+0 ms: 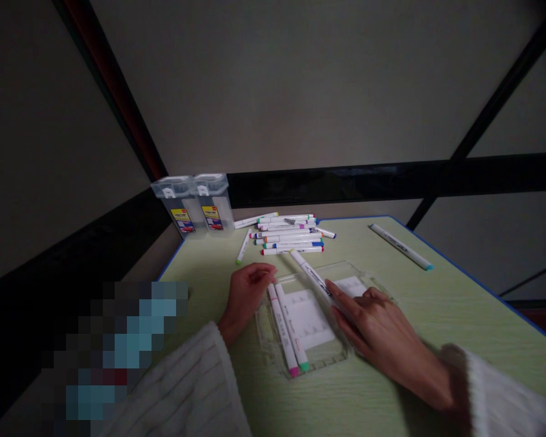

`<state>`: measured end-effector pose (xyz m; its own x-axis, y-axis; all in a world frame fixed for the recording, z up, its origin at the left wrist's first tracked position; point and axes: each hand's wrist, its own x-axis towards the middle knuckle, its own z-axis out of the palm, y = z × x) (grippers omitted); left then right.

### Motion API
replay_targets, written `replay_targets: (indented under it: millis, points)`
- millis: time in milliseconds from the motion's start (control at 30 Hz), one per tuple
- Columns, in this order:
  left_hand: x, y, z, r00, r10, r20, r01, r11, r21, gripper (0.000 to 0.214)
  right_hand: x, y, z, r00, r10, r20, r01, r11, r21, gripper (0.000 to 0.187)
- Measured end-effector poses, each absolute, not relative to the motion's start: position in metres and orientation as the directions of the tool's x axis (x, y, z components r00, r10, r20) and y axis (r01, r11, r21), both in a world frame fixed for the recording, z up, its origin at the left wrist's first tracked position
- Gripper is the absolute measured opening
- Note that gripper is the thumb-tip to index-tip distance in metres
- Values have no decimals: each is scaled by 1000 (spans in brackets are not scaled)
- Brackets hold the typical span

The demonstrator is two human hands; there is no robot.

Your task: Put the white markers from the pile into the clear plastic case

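Observation:
A clear flat plastic case [273, 340] lies open on the pale green table [391, 388]. Two white markers, one pink-tipped [282, 331] and one green-tipped [293, 332], lie side by side in its left part. My left hand [248, 291] rests at the case's upper left corner, its curled fingers touching the markers' top ends. My right hand [377, 328] lies over the case's right part and pinches a third white marker [312, 273], which slants up and left over the case.
A heap of several white markers [291, 235] with coloured caps lies behind the case. Two clear lidded boxes [195, 203] stand at the back left corner. A single marker [400, 246] lies apart at the right, near the blue table edge.

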<state>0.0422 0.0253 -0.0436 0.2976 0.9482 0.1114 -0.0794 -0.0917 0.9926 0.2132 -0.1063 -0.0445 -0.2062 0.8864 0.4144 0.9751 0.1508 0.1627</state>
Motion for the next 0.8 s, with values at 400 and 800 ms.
replay_targets:
  millis: [400,800]
  points:
    - [39,32,-56,310,939,152,-25,-151,988,5,245,-96,-45,-22,920,392,959,-91,268,36]
    - [39,30,-53,308,936,172,-36,-169,985,2,261,-93,-45,109,936,334,933,-212,289,35]
